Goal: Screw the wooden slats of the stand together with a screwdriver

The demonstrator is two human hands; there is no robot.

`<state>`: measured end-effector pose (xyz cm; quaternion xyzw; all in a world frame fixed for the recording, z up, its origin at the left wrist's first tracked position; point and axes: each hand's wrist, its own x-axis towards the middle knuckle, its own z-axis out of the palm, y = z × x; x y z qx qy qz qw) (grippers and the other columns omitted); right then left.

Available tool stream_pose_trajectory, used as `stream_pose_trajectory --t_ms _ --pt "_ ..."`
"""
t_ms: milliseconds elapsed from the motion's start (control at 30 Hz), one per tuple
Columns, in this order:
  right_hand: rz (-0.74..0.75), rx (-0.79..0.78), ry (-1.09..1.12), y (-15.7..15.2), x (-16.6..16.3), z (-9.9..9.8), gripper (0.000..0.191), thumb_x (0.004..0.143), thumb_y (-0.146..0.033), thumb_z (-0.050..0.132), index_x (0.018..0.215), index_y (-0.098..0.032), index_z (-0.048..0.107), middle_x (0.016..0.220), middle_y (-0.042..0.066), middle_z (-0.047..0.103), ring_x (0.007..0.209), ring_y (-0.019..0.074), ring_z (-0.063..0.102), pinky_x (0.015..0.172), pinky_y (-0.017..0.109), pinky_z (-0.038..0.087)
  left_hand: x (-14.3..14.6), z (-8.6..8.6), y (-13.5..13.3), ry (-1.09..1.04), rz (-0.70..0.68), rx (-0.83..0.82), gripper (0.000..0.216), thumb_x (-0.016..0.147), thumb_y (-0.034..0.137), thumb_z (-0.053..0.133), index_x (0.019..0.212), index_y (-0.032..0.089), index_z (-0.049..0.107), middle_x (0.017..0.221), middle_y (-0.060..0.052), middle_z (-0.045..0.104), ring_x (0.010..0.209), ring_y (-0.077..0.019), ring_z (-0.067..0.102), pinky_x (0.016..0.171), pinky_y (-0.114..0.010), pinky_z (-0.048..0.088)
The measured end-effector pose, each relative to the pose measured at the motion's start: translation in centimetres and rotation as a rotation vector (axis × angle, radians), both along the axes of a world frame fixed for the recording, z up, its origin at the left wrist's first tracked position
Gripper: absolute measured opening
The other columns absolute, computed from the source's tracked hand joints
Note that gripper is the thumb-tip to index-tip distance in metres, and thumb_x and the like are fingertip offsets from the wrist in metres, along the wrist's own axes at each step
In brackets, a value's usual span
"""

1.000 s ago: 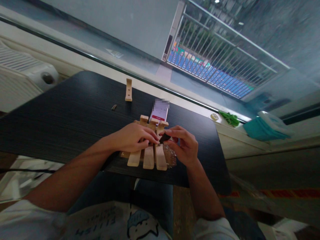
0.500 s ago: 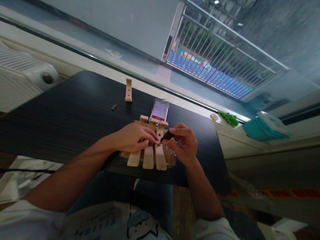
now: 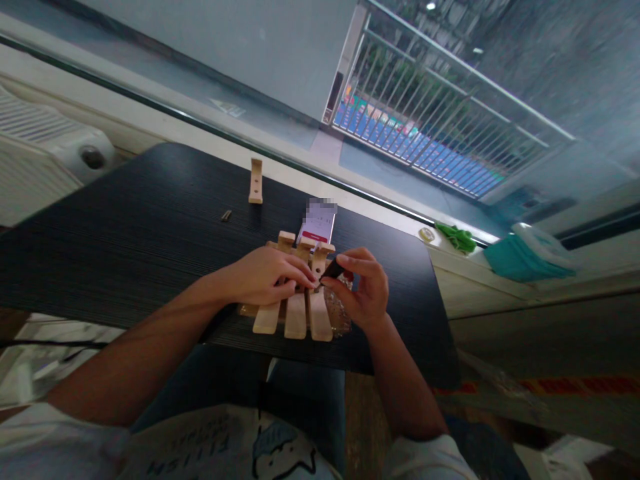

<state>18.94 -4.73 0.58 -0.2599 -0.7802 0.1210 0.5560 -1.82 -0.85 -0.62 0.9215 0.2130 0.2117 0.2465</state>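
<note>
Several pale wooden hooks stand side by side on a wooden rack, the front right wooden hook (image 3: 321,317) nearest my right hand. My left hand (image 3: 267,275) grips the rack from the left, its fingers reaching across to the right hook and its thumb lower down. Pinched between the thumb and fingers of my right hand (image 3: 369,287) is a small black-handled screwdriver (image 3: 333,269). Tilted down to the left, its tip meets the right hook below a dark hole, close to my left fingertips. Whether a screw sits under the tip is too small to tell.
A loose wooden hook (image 3: 256,181) and some small screws (image 3: 227,215) lie farther back on the black table (image 3: 150,227). Behind the rack is a lit phone (image 3: 319,223). Clear plastic wrap (image 3: 341,313) lies under the rack. A tape roll (image 3: 427,235) and green cloth (image 3: 456,237) rest on the sill.
My right hand has shifted slightly left and turned a little with the screwdriver. My left hand and the rack stay in place.
</note>
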Motion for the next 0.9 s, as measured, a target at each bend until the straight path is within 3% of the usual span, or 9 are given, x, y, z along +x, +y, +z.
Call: stream_pose_trajectory --t_ms 167,267,500,900 --pt "0.157 -0.157 -0.013 -0.4 0.5 -0.5 0.028 0.091 -0.024 0.056 0.118 -0.028 0.053 0.108 0.008 0.07 0.09 0.0178 0.069 0.069 0.034 0.058 0.0 0.3 -0.1 0.01 0.003 -0.017 0.039 0.078 0.009 0.047 0.099 0.021 0.078 0.109 0.0 0.075 0.099 -0.0153 0.069 0.092 -0.023 0.048" --pt "0.183 -0.224 -0.019 -0.7 0.7 -0.5 0.025 0.093 -0.024 0.052 0.118 -0.028 0.052 0.106 0.008 0.072 0.089 0.0171 0.07 0.069 0.034 0.059 -0.1 0.4 -0.1 0.0 0.008 -0.023 0.039 0.078 0.009 0.047 0.099 0.021 0.078 0.109 -0.001 0.075 0.099 -0.0157 0.069 0.092 -0.023 0.048" --pt "0.215 -0.211 -0.081 -0.4 0.8 0.5 0.026 0.091 -0.025 0.057 0.117 -0.025 0.061 0.096 0.006 0.075 0.077 0.0159 0.069 0.062 0.032 0.058 0.0 0.4 -0.2 -0.001 0.004 -0.02 0.038 0.078 0.011 0.047 0.098 0.02 0.078 0.106 -0.002 0.075 0.091 -0.0153 0.07 0.086 -0.023 0.05" --pt "0.219 -0.26 0.079 -0.4 0.4 0.3 0.026 0.08 -0.025 0.073 0.105 -0.028 0.065 0.087 0.001 0.071 0.068 0.0118 0.064 0.052 0.024 0.049 -0.1 0.4 -0.1 0.0 -0.001 -0.014 0.038 0.078 0.012 0.047 0.097 0.02 0.078 0.106 -0.002 0.075 0.093 -0.016 0.07 0.089 -0.023 0.049"
